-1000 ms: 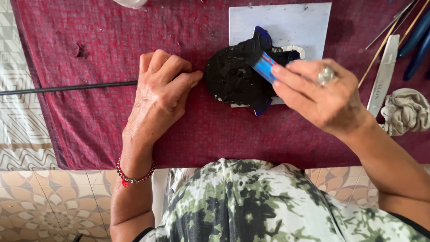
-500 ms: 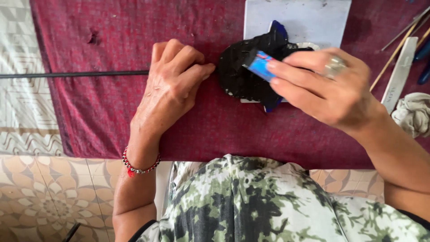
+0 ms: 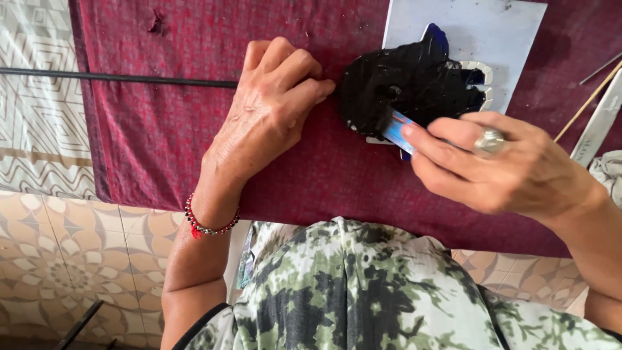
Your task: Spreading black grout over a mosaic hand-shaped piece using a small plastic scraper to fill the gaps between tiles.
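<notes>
Two hands: both on the work, as before.
Change: right hand (image 3: 499, 165), clenched on a blue-handled brush (image 3: 396, 128), has slid lower over the black-coated piece (image 3: 408, 87).
Left hand (image 3: 269, 110): curled, holding nothing, fingertips against the piece's edge.
Bench: maroon cloth (image 3: 168, 129), white sheet (image 3: 492, 32) under the piece.
Room: patterned floor tiles (image 3: 78, 253).

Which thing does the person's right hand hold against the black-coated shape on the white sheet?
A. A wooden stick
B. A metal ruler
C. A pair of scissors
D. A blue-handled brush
D: the right hand grips a blue-handled brush whose dark bristles rest on the black-coated shape, while the left hand rests on the dark red cloth beside the shape.
</notes>
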